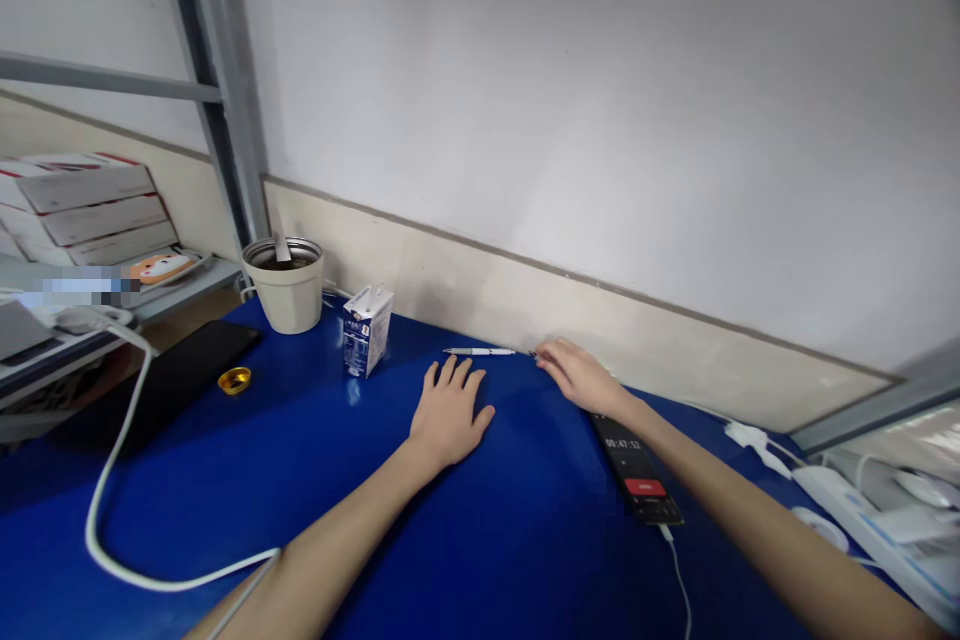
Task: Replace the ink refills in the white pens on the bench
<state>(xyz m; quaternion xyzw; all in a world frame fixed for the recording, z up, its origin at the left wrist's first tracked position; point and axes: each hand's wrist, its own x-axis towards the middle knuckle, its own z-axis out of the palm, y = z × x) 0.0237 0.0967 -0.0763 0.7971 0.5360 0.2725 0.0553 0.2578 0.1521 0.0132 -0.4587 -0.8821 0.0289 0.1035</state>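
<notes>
My left hand lies flat on the blue desk top, palm down with its fingers spread, holding nothing. Just beyond its fingertips a white pen rests near the wall. To the right of the pen, my right hand has its thumb and fingers brought together close to the wall edge. A small dark bit shows at those fingertips, too small to name. Under my right wrist and forearm lies a phone with a timer on its screen, its upper end partly hidden and a white cable plugged into it.
A blue-and-white carton and a cream pot stand at the back left. A yellow lid-like ring lies near a dark flat panel. A white cable loops beside my left arm. At right sits a power strip.
</notes>
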